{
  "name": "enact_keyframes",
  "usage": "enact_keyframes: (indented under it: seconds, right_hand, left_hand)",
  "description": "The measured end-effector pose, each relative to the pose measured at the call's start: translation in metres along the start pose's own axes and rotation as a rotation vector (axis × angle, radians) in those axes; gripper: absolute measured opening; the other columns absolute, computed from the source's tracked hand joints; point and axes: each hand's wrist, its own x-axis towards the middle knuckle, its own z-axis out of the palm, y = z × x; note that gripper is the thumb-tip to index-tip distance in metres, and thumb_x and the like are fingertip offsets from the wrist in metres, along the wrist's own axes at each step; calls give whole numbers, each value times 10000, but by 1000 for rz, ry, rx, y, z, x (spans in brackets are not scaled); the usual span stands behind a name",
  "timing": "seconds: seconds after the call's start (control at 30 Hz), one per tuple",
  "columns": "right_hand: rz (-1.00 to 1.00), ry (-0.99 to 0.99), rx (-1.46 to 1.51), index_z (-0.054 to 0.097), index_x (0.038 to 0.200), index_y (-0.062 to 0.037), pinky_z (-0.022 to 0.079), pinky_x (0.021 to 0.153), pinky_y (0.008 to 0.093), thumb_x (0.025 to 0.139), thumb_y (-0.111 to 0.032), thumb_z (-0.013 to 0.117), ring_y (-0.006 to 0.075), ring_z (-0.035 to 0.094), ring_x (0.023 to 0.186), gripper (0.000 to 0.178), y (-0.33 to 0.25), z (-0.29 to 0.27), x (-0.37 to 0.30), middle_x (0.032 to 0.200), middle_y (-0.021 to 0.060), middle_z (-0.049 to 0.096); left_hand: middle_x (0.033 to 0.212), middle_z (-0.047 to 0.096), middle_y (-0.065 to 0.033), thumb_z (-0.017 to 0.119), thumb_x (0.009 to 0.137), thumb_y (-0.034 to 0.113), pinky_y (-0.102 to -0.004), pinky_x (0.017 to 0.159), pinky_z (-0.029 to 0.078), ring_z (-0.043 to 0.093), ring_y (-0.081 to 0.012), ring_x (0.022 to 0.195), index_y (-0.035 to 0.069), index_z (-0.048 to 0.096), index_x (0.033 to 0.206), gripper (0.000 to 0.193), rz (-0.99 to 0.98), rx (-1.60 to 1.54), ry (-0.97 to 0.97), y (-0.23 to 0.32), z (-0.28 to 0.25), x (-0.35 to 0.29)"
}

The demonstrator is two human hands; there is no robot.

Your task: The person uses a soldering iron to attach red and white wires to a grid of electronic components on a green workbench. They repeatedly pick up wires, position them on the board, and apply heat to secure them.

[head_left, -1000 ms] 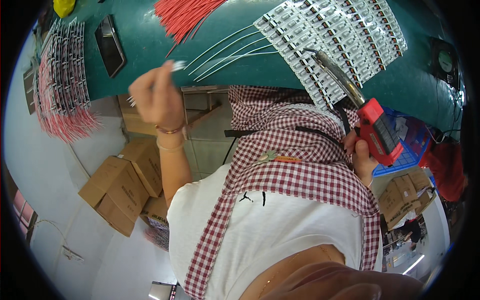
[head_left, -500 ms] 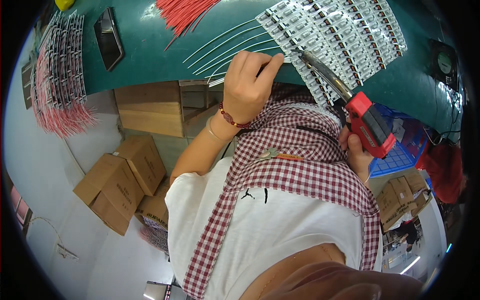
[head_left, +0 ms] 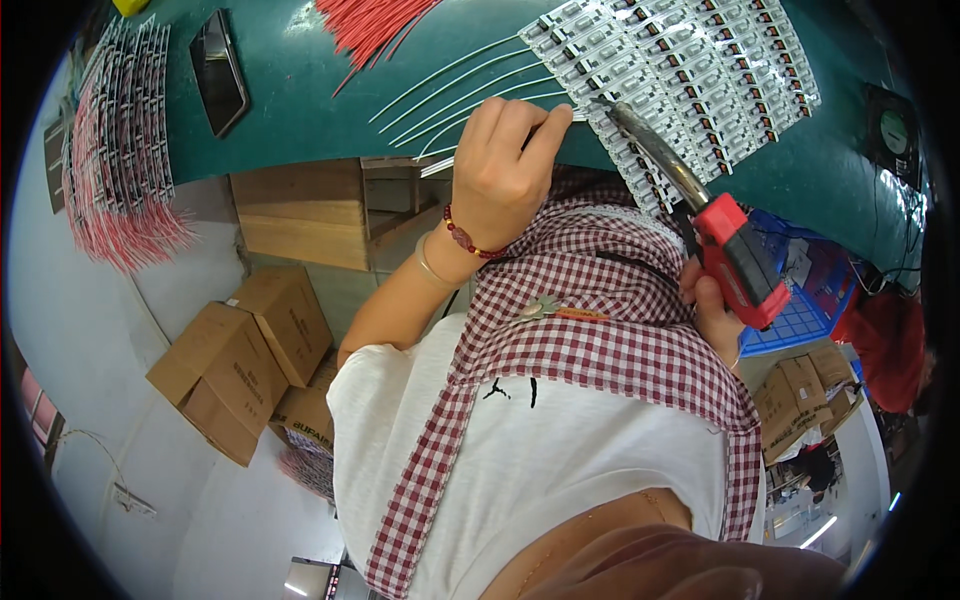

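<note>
My left hand [head_left: 505, 160] is closed in a pinch at the left edge of a panel of small silvery circuit boards [head_left: 690, 70], fingers on the end of a white wire [head_left: 443, 167]. Several other white wires [head_left: 450, 82] fan out leftward from the panel's edge. My right hand [head_left: 712, 305], low and partly hidden, grips a red and black soldering gun [head_left: 740, 255]. Its long metal barrel points up and left, and the dark tip is at the panel's edge, just right of my left fingertips. Whether the tip touches the board I cannot tell.
On the green table [head_left: 290, 110] lie a bundle of red wires [head_left: 370, 25] and a black phone [head_left: 218, 72]. A stack of boards with reddish wires [head_left: 120, 140] hangs over the left edge. Cardboard boxes [head_left: 220, 370], a blue basket [head_left: 785, 320] and a small round dark device [head_left: 892, 130] surround the work.
My left hand has shifted slightly to the right, still pinching at the panel's edge. The soldering gun's body has moved a little down and right; its tip stays beside the same edge.
</note>
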Motion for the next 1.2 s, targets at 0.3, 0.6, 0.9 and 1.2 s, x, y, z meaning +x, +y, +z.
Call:
enact_keyframes:
  seconds: [0.3, 0.6, 0.9, 1.2]
  right_hand:
    - [52, -4, 190, 479, 1220, 38, 351, 474, 243, 851, -359, 642, 102, 442, 511, 566, -21, 3, 4, 659, 60, 538]
    - [-18, -33, -221, 631, 1018, -20, 469, 621, 277, 755, -35, 667, 215, 612, 740, 267, -5, 0, 7, 864, 113, 627]
    - [-28, -3, 24, 486, 1201, 31, 367, 474, 247, 873, -299, 618, 109, 456, 515, 484, -8, -1, -1, 666, 64, 543]
    - [123, -75, 260, 578, 1074, -2, 412, 629, 256, 880, -243, 625, 96, 513, 694, 313, -27, -7, 1, 798, 11, 573]
  left_hand:
    - [761, 537, -50, 671, 663, -72, -316, 576, 418, 502, -208, 678, 26, 673, 914, 269, 6, 34, -11, 0, 1, 1]
    - [758, 536, -51, 670, 664, -76, -314, 574, 420, 502, -208, 677, 22, 674, 917, 271, 9, 40, -26, 2, 2, 2]
    - [761, 535, -56, 667, 667, -73, -316, 576, 421, 506, -211, 682, 19, 670, 919, 269, 4, 32, -35, 2, 0, 3]
    - [771, 554, -49, 671, 658, -52, -322, 594, 408, 511, -214, 688, 27, 676, 912, 266, 37, 67, 17, 2, -3, 5]
